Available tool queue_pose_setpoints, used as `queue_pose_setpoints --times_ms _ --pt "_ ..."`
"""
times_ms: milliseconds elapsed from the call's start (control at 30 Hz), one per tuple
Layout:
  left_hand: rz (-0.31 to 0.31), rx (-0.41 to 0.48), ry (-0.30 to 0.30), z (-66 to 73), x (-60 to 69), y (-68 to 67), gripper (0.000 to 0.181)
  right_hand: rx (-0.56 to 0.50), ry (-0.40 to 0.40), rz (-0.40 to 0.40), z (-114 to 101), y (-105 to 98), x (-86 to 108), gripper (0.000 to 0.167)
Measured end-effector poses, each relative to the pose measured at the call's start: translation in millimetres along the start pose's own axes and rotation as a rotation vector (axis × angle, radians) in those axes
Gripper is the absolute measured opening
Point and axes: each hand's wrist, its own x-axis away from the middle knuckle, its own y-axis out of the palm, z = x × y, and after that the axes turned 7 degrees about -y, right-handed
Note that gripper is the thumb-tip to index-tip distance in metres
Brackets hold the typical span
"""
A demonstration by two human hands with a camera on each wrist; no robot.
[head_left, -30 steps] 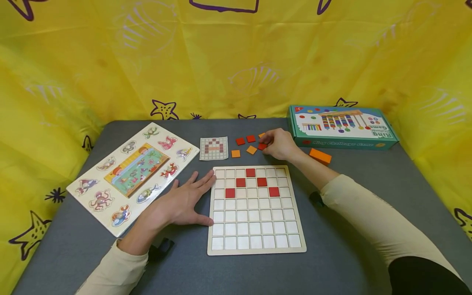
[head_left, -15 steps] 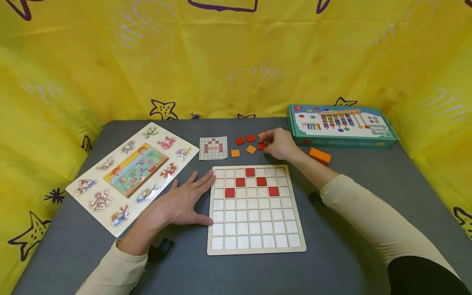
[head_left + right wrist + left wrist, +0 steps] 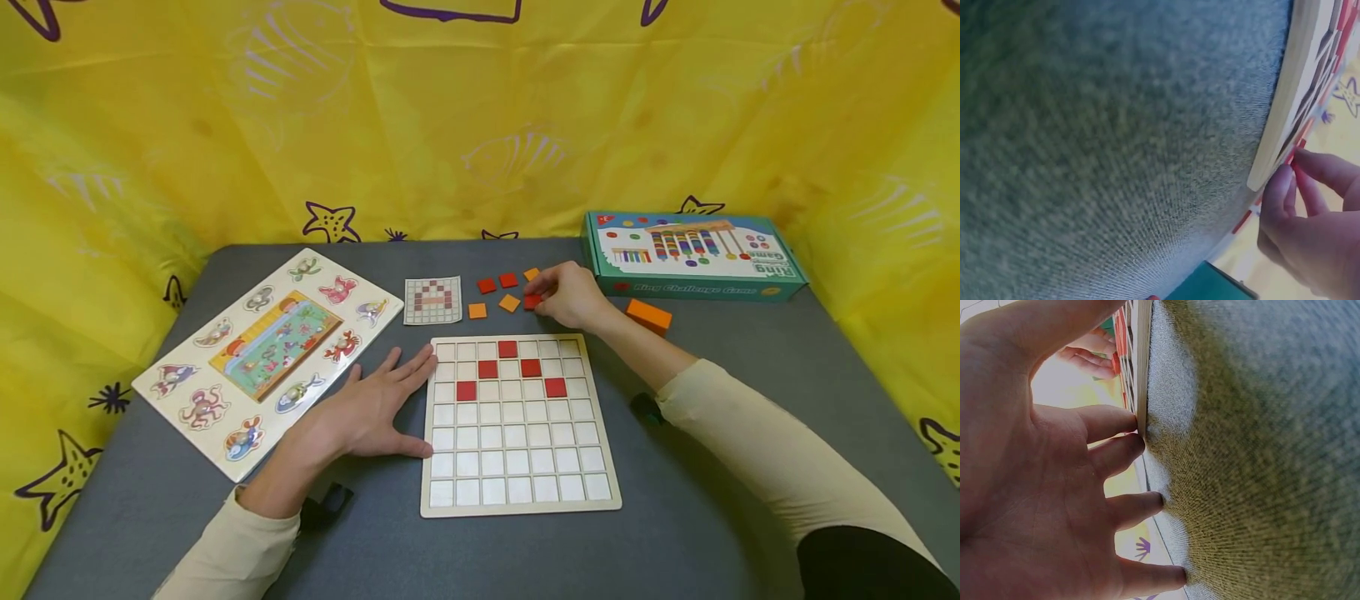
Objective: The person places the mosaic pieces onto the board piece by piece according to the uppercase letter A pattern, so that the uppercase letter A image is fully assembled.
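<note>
My left hand (image 3: pixel 378 408) lies on the table with fingers spread, its thumb and a fingertip touching the left edge of a wooden grid board (image 3: pixel 516 462). In the left wrist view, the straight fingers (image 3: pixel 1132 509) meet the table beside the board's edge. Several red square tiles sit in the board's upper rows, including one at the top (image 3: pixel 507 349). Behind the board, my right hand (image 3: pixel 572 296) pinches another red tile (image 3: pixel 532 302) between thumb and fingertips. The right wrist view shows this right hand (image 3: pixel 1316 215) close past the board's corner.
Loose red tiles (image 3: pixel 487 286) and orange tiles (image 3: pixel 477 311) lie beyond the board, beside a small pattern card (image 3: pixel 433 317). A sea-animal puzzle board (image 3: pixel 270 354) is at left. An orange block (image 3: pixel 648 317) and a green game box (image 3: pixel 693 256) stand at right.
My right hand has shifted very slightly toward the board with the red tile, showing more of the orange tile behind. The left hand stays against the board.
</note>
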Motion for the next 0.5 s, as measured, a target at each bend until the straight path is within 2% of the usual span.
queue_pose_setpoints --times_ms 500 --pt "0.016 0.002 0.021 -1.0 0.2 0.0 0.117 -0.111 0.006 -0.022 -6 -5 14.4 0.029"
